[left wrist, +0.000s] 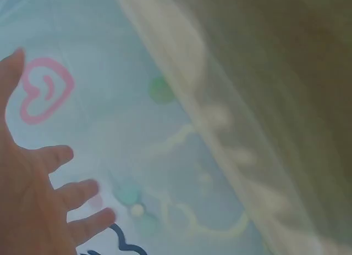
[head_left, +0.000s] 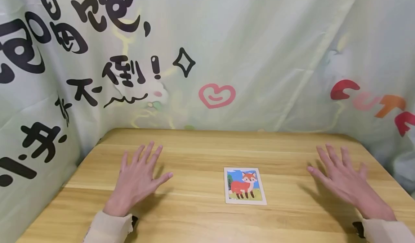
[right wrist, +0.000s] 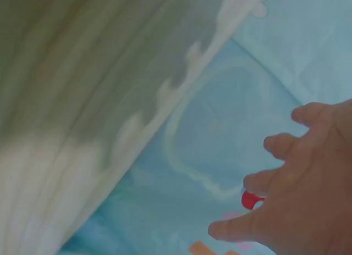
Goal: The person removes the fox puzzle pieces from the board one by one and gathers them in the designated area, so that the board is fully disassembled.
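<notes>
A small square fox picture (head_left: 245,186) with a pale border lies flat on the wooden table, between the two hands. To its left, my left hand (head_left: 137,180) is spread above the tabletop, fingers straight and holding nothing. My right hand (head_left: 343,180) is spread likewise on the other side, its shadow falling on the wood. In the left wrist view the left hand (left wrist: 33,194) shows its extended fingers against the curtain. The right wrist view has the right hand (right wrist: 302,183) with fingers apart and no object in them.
The light wooden table (head_left: 194,221) has rounded far corners. Behind it and along the left hangs a pale curtain (head_left: 259,55) printed with black characters, a pink heart (head_left: 217,106) and coloured letters. Dark bands show at both sleeve cuffs.
</notes>
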`<action>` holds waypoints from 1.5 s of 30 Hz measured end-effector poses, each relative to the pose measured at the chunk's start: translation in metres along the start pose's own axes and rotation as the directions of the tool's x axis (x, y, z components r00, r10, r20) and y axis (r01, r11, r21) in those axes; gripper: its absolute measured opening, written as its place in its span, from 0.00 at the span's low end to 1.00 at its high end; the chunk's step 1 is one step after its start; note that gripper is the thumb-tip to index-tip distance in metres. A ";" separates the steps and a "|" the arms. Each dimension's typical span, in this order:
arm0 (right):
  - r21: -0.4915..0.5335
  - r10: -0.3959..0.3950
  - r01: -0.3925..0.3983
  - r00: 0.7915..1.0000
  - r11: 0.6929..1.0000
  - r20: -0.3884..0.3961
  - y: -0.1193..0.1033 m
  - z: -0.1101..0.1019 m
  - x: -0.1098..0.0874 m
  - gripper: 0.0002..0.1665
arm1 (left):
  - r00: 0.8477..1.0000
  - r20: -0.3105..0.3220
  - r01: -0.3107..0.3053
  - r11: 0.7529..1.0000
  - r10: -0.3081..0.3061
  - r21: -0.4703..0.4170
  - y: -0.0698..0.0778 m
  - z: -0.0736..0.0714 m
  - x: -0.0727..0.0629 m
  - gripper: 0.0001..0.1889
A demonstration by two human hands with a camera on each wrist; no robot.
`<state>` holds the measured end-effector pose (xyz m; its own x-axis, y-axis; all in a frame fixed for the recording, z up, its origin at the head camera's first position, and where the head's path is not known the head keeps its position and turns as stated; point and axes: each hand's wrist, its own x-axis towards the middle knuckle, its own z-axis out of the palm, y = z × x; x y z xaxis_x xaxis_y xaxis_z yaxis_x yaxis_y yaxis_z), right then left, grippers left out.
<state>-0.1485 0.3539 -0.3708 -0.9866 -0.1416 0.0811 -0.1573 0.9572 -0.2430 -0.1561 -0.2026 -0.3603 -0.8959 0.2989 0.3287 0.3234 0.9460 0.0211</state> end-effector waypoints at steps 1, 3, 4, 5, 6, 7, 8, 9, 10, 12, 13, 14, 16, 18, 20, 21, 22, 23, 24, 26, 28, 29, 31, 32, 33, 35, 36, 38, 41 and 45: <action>-0.005 -0.016 0.016 1.000 1.000 -0.010 -0.001 -0.001 0.002 0.52 | 1.000 -0.004 -0.022 1.000 0.022 0.008 0.002 -0.001 0.002 0.44; -0.026 -0.063 0.062 0.997 0.998 -0.050 -0.006 -0.002 0.008 0.49 | 0.997 -0.020 -0.078 0.997 0.078 0.018 0.007 -0.002 0.005 0.40; -0.038 -0.100 0.097 0.991 0.994 -0.086 -0.009 -0.002 0.011 0.47 | 0.993 -0.033 -0.110 0.994 0.111 0.024 0.010 -0.003 0.007 0.37; -0.050 -0.144 0.138 0.981 0.989 -0.129 -0.013 -0.003 0.015 0.43 | 0.988 -0.048 -0.143 0.989 0.144 0.023 0.014 -0.003 0.009 0.34; -0.059 -0.188 0.181 0.967 0.982 -0.172 -0.017 -0.003 0.019 0.40 | 0.982 -0.064 -0.177 0.984 0.178 0.022 0.017 -0.002 0.011 0.31; -0.059 -0.223 0.216 0.953 0.975 -0.203 -0.022 -0.004 0.023 0.36 | 0.975 -0.080 -0.208 0.978 0.209 0.021 0.021 -0.002 0.013 0.29; -0.047 -0.252 0.248 0.940 0.968 -0.230 -0.028 -0.005 0.026 0.32 | 0.968 -0.093 -0.234 0.972 0.235 0.018 0.025 -0.001 0.015 0.27; -0.031 -0.280 0.281 0.926 0.959 -0.253 -0.033 -0.006 0.029 0.29 | 0.960 -0.107 -0.257 0.966 0.258 0.017 0.030 0.000 0.016 0.25; -0.011 -0.302 0.310 0.916 0.951 -0.265 -0.038 -0.007 0.032 0.27 | 0.954 -0.114 -0.279 0.960 0.279 0.016 0.035 0.001 0.018 0.24; 0.029 -0.338 0.360 0.900 0.933 -0.274 -0.047 -0.008 0.038 0.24 | 0.941 -0.117 -0.320 0.947 0.319 0.009 0.044 0.004 0.021 0.23; 0.044 -0.355 0.381 0.893 0.924 -0.275 -0.052 -0.009 0.041 0.23 | 0.936 -0.111 -0.335 0.942 0.333 0.003 0.049 0.005 0.022 0.23; 0.046 -0.380 0.409 0.880 0.911 -0.284 -0.057 -0.008 0.045 0.22 | 0.933 -0.103 -0.346 0.938 0.344 -0.003 0.054 0.006 0.023 0.22; 0.040 -0.431 0.463 0.851 0.886 -0.302 -0.066 -0.008 0.052 0.20 | 0.929 -0.080 -0.363 0.932 0.361 -0.009 0.062 0.008 0.025 0.22; 0.037 -0.470 0.506 0.823 0.861 -0.320 -0.075 -0.007 0.058 0.19 | 0.926 -0.061 -0.373 0.928 0.371 -0.018 0.067 0.008 0.025 0.22; 0.038 -0.489 0.528 0.809 0.848 -0.326 -0.082 -0.006 0.062 0.18 | 0.925 -0.049 -0.379 0.925 0.377 -0.021 0.071 0.009 0.026 0.22; 0.039 -0.494 0.534 0.805 0.845 -0.328 -0.085 -0.005 0.063 0.18 | 0.923 -0.046 -0.383 0.923 0.382 -0.021 0.073 0.009 0.026 0.22; 0.043 -0.497 0.538 0.803 0.842 -0.328 -0.087 -0.005 0.064 0.18 | 0.921 -0.041 -0.389 0.921 0.388 -0.020 0.075 0.009 0.026 0.22; 0.044 -0.501 0.543 0.800 0.839 -0.330 -0.089 -0.004 0.065 0.17 | 0.918 -0.037 -0.395 0.918 0.394 -0.023 0.077 0.009 0.027 0.22; 0.047 -0.504 0.547 0.799 0.836 -0.329 -0.090 -0.003 0.067 0.17 | 0.916 -0.032 -0.401 0.916 0.400 -0.024 0.078 0.010 0.027 0.21; 0.049 -0.515 0.560 0.791 0.827 -0.330 -0.093 -0.001 0.070 0.17 | 0.911 -0.024 -0.413 0.910 0.412 -0.030 0.083 0.010 0.027 0.21; 0.055 -0.530 0.577 0.780 0.815 -0.333 -0.095 0.001 0.073 0.18 | 0.906 -0.016 -0.424 0.905 0.423 -0.038 0.087 0.011 0.027 0.21; 0.052 -0.539 0.587 0.772 0.808 -0.336 -0.096 0.003 0.074 0.17 | 0.903 -0.012 -0.430 0.902 0.430 -0.045 0.090 0.012 0.028 0.20; 0.050 -0.555 0.605 0.757 0.794 -0.344 -0.098 0.005 0.077 0.17 | 0.894 0.000 -0.447 0.893 0.447 -0.050 0.094 0.013 0.028 0.20; 0.051 -0.559 0.610 0.753 0.791 -0.348 -0.099 0.006 0.077 0.17 | 0.890 0.008 -0.456 0.889 0.457 -0.054 0.096 0.014 0.029 0.20; 0.051 -0.562 0.615 0.748 0.787 -0.352 -0.100 0.007 0.078 0.17 | 0.884 0.016 -0.465 0.883 0.467 -0.059 0.099 0.014 0.030 0.20; 0.054 -0.565 0.621 0.744 0.782 -0.358 -0.101 0.008 0.079 0.17 | 0.874 0.032 -0.482 0.874 0.485 -0.066 0.102 0.015 0.031 0.19; 0.058 -0.565 0.623 0.742 0.780 -0.361 -0.102 0.009 0.079 0.17 | 0.870 0.038 -0.488 0.870 0.491 -0.070 0.104 0.015 0.031 0.19; 0.070 -0.564 0.624 0.744 0.778 -0.359 -0.103 0.011 0.080 0.16 | 0.866 0.050 -0.493 0.866 0.498 -0.077 0.106 0.015 0.032 0.18; 0.083 -0.571 0.630 0.746 0.772 -0.343 -0.106 0.014 0.082 0.16 | 0.858 0.075 -0.502 0.861 0.508 -0.084 0.110 0.016 0.032 0.18; 0.115 -0.562 0.613 0.773 0.782 -0.295 -0.110 0.015 0.083 0.14 | 0.825 0.099 -0.549 0.831 0.556 -0.094 0.116 0.018 0.034 0.19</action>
<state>-0.2134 0.2334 -0.3519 -0.6611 -0.5727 0.4847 -0.7324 0.6329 -0.2512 -0.1544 -0.0806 -0.3633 -0.5894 0.7854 0.1893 0.7889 0.6100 -0.0743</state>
